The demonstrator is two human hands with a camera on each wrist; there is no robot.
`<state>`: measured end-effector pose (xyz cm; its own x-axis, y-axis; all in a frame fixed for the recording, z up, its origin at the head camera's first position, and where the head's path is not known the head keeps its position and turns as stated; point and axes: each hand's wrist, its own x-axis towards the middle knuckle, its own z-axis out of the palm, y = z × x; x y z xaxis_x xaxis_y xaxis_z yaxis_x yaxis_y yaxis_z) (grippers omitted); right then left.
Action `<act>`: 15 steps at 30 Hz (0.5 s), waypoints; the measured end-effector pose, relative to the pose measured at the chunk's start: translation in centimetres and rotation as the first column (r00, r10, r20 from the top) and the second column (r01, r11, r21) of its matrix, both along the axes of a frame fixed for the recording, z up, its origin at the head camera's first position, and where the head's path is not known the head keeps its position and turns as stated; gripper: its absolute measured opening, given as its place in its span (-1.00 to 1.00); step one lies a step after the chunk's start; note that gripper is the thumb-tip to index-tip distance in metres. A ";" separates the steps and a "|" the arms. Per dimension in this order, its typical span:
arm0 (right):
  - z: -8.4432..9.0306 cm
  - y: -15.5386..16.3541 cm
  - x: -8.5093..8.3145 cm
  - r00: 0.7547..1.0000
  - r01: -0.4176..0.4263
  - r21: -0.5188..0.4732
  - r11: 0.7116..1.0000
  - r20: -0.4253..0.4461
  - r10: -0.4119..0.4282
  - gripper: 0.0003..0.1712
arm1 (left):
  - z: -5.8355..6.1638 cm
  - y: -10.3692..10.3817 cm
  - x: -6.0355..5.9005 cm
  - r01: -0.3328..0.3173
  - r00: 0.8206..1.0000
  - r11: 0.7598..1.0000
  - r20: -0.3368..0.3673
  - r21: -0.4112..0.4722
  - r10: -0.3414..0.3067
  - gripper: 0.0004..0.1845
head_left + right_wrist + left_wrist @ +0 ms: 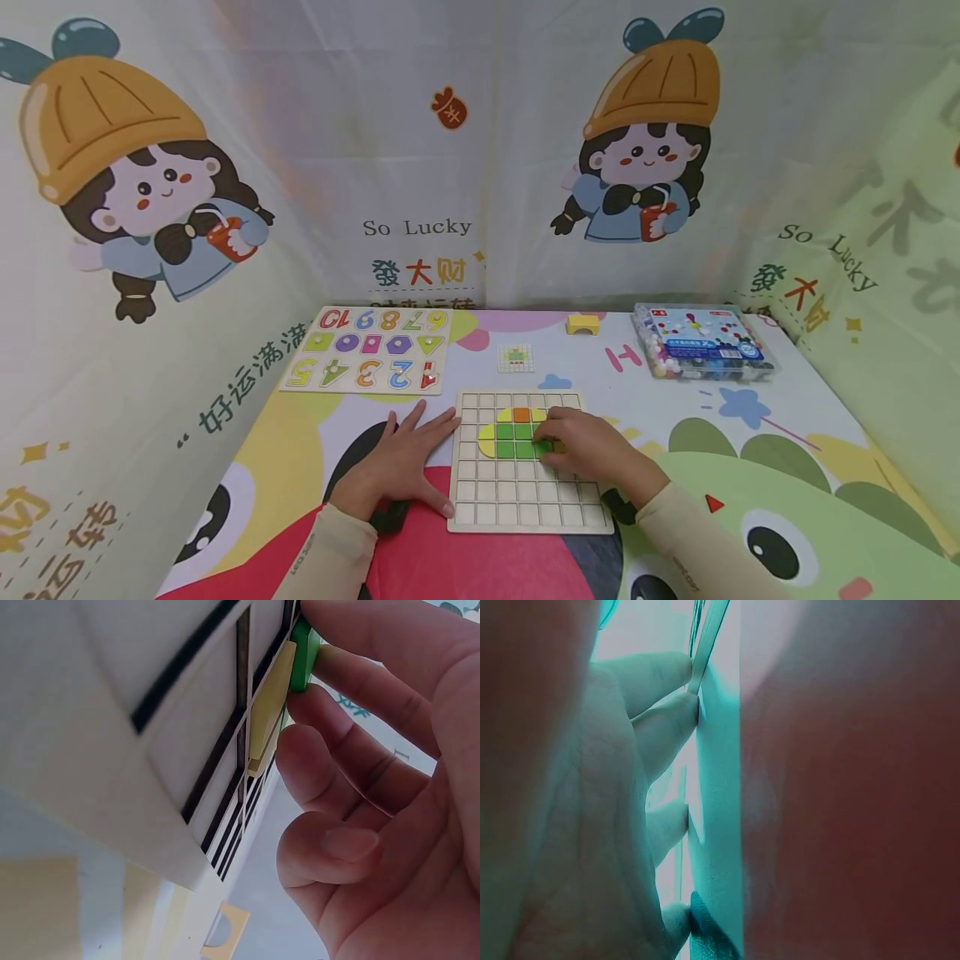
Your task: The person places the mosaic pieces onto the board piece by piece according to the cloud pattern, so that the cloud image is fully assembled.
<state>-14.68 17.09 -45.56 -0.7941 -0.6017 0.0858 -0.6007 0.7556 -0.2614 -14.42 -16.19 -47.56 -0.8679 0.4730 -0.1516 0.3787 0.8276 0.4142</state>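
Note:
A wooden grid board point(517, 512) lies in front of me, with green square tiles point(506, 450), an orange square tile point(521, 415) and yellow curved tiles point(487, 440) set in its upper part. My left hand point(397, 467) is spread flat beside it, fingertips and thumb right at the board's left edge. Over the right side of the tile pattern, my right hand point(588, 446) pinches a green tile point(303, 660) between thumb and fingers. A yellow tile point(270, 705) sits in the grid next to that green one in the right wrist view. My right hand hides part of the pattern in the head view.
Behind the board lies a small pattern card point(515, 358). A number and shape puzzle board point(360, 387) is at the back left. A yellow arch block point(582, 324) and a clear plastic box point(701, 342) of colourful pieces stand at the back right.

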 end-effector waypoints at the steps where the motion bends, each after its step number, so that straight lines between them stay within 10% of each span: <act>1: 0.0 0.0 0.0 1.000 0.002 0.002 1.000 0.001 -0.002 -0.75 | 0.0 0.0 0.0 0.000 1.000 1.000 0.001 0.001 0.000 0.38; 15: -0.1 -0.1 0.1 0.999 0.019 0.023 1.000 -0.026 -0.018 -0.74 | 0.1 0.0 0.2 0.002 1.000 1.000 -0.004 0.006 -0.002 0.38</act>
<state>-14.61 16.96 -45.62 -0.8028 -0.5889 0.0928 -0.5929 0.7724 -0.2279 -14.22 -16.23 -47.50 -0.8677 0.4756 -0.1449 0.3821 0.8244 0.4176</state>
